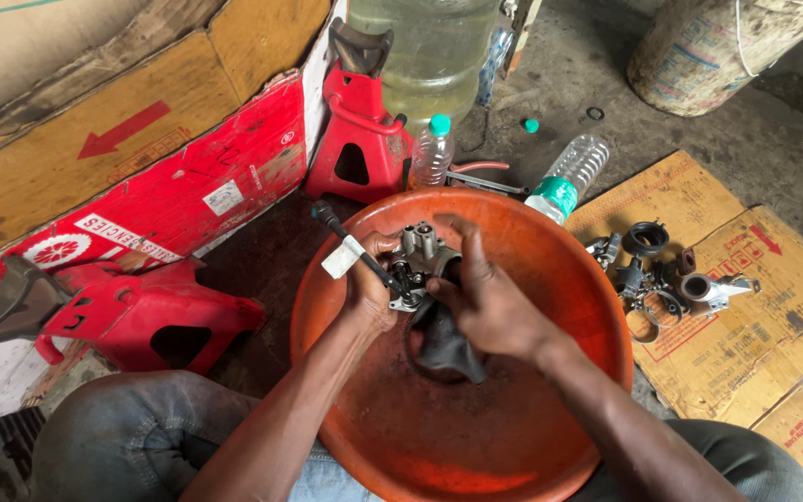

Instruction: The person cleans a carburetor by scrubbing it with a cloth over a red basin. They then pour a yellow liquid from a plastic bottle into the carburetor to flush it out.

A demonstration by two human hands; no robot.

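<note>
Both hands are working low over the orange basin (550,279), and much of what they are holding is getting lost behind fingers. The left hand (369,288) is gripping a dark, thin-shafted tool (355,246) with a pale wrap on it; whether its tip is touching the metal part, I cannot tell. The right hand (485,302) is closing its fingers over a grey metal carburettor-like part (420,251), covering most of the part's right side, and a dark rag (443,349) is hanging from under that palm into the basin. The part is sitting above the basin's far half, near the rim.

The basin's near edge is running out of the bottom of the view between the person's knees. To the left, red jack stands (151,316) are crowding close to the rim. To the right, small metal parts and rings (662,274) are lying on cardboard (773,316) just beside the basin, and two plastic bottles (569,172) are standing or lying at the far rim, leaving little open floor.
</note>
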